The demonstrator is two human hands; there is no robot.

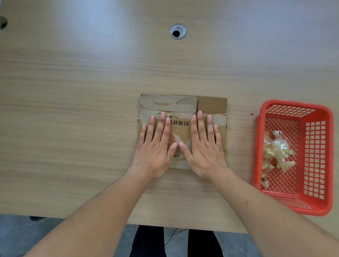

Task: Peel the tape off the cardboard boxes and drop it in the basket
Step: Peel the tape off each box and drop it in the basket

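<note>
Currently: left hand (155, 148), right hand (204, 145) flat, fingers straight, pressing flattened cardboard box (211, 105); peeled tape (277, 151) in basket (327, 114) rightward.

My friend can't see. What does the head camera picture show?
Two open hands, the left hand and right hand, press flat on a flattened cardboard box on a wooden table. To the right sits a red basket holding crumpled tape.

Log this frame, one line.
hands: left, right flat on cardboard box | basket: crumpled tape inside | no peel underway
</note>
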